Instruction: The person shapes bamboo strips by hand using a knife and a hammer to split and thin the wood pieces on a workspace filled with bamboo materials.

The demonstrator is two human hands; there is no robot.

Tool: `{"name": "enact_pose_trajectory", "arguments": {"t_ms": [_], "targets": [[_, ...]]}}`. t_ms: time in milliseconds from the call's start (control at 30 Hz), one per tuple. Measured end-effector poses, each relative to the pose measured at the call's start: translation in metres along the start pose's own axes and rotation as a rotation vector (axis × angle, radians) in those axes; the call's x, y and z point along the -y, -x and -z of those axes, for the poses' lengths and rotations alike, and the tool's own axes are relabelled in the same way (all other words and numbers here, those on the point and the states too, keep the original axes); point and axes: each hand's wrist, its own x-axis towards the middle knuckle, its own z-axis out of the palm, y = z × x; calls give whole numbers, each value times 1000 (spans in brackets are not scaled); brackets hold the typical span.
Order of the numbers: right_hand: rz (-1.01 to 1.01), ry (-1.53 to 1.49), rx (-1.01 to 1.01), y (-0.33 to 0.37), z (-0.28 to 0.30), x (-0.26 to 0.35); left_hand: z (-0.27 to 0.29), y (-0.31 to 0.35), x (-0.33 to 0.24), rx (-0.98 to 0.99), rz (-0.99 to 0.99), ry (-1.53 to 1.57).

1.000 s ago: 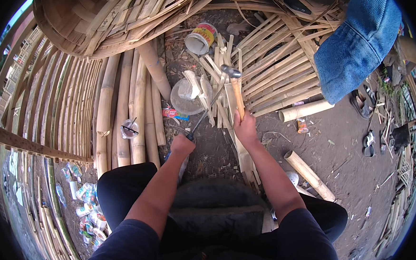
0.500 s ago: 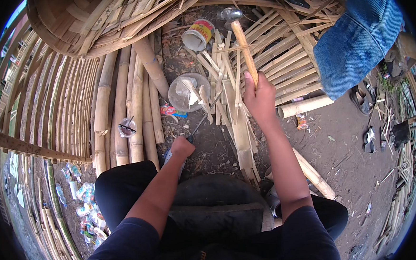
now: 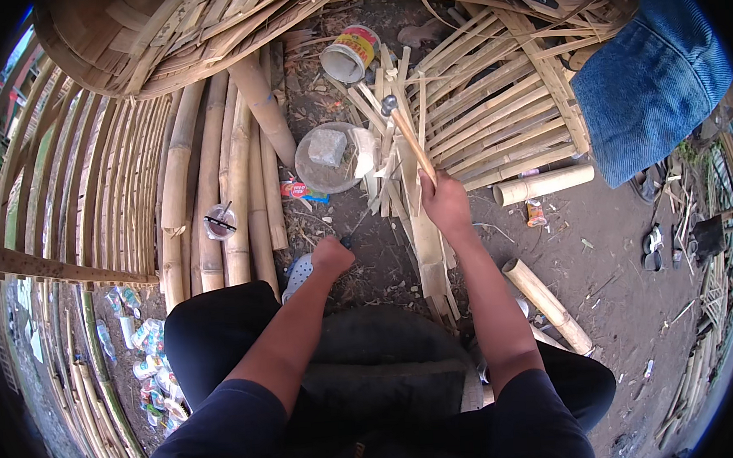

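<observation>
My right hand [image 3: 446, 205] is closed around the wooden handle of a hammer [image 3: 413, 146]. The hammer's metal head is above the upper end of the split bamboo strips [image 3: 424, 242]. Lower and to the left, my left hand [image 3: 332, 257] is closed on a thin-shafted tool [image 3: 361, 222], like a screwdriver, with a bit of blue at its handle. Its shaft points up and right toward the strips; whether the tip touches them I cannot tell. Beyond that hand, a grey stone block [image 3: 327, 147] sits on a round grey dish [image 3: 321, 181], with a pale flat piece [image 3: 364, 152] at its right edge.
Thick bamboo poles [image 3: 209, 171] and a slatted bamboo panel [image 3: 104, 186] line the left. Another slatted frame [image 3: 493, 108] lies right of the strips. A bucket [image 3: 344, 63], cut bamboo lengths [image 3: 547, 302], a plastic cup [image 3: 219, 222] and hanging denim [image 3: 651, 86] surround the work.
The hammer has come down and left from its raised position, with my right hand lower. My left hand has shifted slightly right with its tool. The pale piece now lies farther right, uncovering the stone.
</observation>
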Motion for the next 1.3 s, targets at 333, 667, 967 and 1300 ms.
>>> {"name": "enact_pose_trajectory", "arguments": {"t_ms": [333,667,967,1300], "targets": [[11,-427,-349,6,40,45,5,3,4,-42,18,33],[-208,-271,-228,55,-6,-3,30,42,14,-34,-47,-27],[-235,-170,-108,88,-19,-8,25,52,39,-34,47,0],[-220,-135,191,112,-48,-15,23,29,59,155,188,114]]}}
